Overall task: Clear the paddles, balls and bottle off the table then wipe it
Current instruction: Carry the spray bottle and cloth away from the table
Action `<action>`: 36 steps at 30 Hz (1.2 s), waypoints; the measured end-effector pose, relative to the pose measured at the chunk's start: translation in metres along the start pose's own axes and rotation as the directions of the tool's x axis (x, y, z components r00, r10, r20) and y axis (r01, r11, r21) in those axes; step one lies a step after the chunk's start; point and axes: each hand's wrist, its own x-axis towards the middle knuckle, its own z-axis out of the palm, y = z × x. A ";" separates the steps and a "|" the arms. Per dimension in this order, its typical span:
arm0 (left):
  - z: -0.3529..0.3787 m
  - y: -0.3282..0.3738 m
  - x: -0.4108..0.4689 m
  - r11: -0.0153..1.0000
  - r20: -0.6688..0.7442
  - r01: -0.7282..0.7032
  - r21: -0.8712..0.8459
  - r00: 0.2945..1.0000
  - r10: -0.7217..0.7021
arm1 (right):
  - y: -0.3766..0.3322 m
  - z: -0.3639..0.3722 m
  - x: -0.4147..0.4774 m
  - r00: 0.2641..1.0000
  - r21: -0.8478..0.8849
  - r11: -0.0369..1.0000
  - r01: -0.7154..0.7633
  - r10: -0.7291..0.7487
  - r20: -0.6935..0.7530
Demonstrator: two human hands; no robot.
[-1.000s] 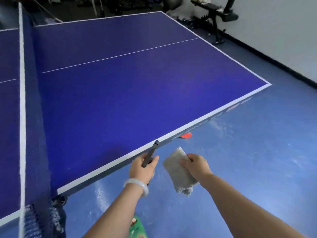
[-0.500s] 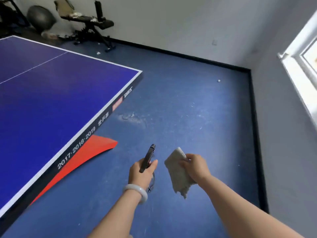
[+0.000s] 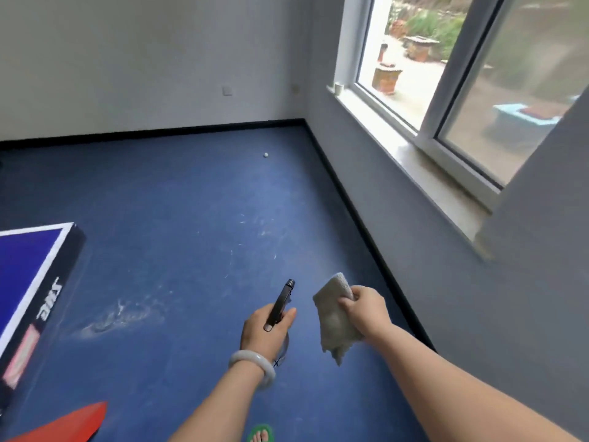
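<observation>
Head view: both fists full, table (image 3: 28,256) off to the left.
The left hand (image 3: 266,327) clamps a dark slim object (image 3: 282,303), maybe a paddle handle; the right hand (image 3: 366,309) clutches the grey cloth (image 3: 333,320), well apart from the table. Wiping looks due: the cloth needs bringing to the tabletop.

Only a corner of the blue table-tennis table (image 3: 27,260) shows at the left edge, with its white border line and dark side panel bearing lettering. A grey, worn cloth (image 3: 334,317) hangs crumpled from the right hand (image 3: 366,309), pinched at its upper edge, its ragged lower end dangling above the floor. The left hand (image 3: 264,333) grips a dark slim object (image 3: 282,303) pointing up and away; whether it is a paddle seen edge-on is unclear. A small white ball (image 3: 265,155) lies on the floor near the far wall.
</observation>
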 end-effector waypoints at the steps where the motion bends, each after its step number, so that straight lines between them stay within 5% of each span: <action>1: 0.003 0.009 0.019 1.000 0.039 -0.021 0.013 0.999 0.020 | -0.004 -0.006 0.013 0.999 0.034 0.999 -0.028 0.029 -0.029; 11: 0.091 0.117 0.159 0.986 0.233 -0.165 0.009 0.959 0.159 | -0.003 -0.081 0.108 0.933 0.277 0.944 -0.179 0.252 -0.256; 27: 0.279 0.267 0.315 0.975 0.355 -0.217 -0.046 0.909 0.219 | 0.040 -0.248 0.316 0.875 0.449 0.866 -0.218 0.378 -0.304; 36: 0.381 0.320 0.425 0.975 0.586 -0.204 -0.082 0.782 0.213 | 0.071 -0.284 0.415 0.708 0.677 0.681 -0.278 0.622 -0.334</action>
